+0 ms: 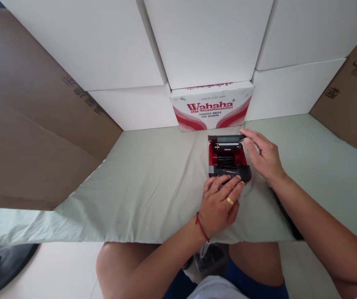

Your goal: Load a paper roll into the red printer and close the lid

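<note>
Left hand (pixel 220 201) lies unclosed, likely steadying the boxy red-and-black plastic device (pixel 228 169); right hand (pixel 264 155) pinches its raised black lid (pixel 226 139).

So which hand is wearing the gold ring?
The left hand, on the front of the red device; the right hand, at its raised lid, shows none.

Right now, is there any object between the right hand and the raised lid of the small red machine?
Nothing visible: the right hand is at the right end of the raised lid. The left hand rests at the front of the red machine, and the water box stands behind it.
</note>
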The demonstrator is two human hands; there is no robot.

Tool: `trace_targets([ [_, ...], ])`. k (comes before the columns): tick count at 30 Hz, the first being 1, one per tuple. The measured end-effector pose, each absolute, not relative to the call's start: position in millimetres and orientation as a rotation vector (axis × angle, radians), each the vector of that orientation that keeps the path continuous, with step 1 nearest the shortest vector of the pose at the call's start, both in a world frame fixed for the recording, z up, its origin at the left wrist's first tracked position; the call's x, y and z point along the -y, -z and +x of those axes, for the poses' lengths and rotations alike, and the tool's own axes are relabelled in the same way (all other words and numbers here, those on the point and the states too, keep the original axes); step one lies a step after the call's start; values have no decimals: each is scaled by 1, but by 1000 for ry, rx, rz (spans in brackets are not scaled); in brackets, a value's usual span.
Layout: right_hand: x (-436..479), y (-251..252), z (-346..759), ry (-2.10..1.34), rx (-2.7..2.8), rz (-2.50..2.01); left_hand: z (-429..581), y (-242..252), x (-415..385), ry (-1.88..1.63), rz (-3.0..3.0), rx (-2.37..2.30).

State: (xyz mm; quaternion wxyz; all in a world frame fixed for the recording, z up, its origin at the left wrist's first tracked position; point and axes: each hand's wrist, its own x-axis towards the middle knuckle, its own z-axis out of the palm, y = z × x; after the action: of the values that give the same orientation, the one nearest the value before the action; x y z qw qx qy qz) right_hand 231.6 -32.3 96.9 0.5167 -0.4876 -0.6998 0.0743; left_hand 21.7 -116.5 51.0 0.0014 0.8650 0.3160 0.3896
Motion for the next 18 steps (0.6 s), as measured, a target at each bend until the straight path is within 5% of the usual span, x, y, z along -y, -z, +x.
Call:
trace_targets([
  [18,67,-64,237,-125,1826,-933,-18,-56,57,-1348,2056,-1106],
])
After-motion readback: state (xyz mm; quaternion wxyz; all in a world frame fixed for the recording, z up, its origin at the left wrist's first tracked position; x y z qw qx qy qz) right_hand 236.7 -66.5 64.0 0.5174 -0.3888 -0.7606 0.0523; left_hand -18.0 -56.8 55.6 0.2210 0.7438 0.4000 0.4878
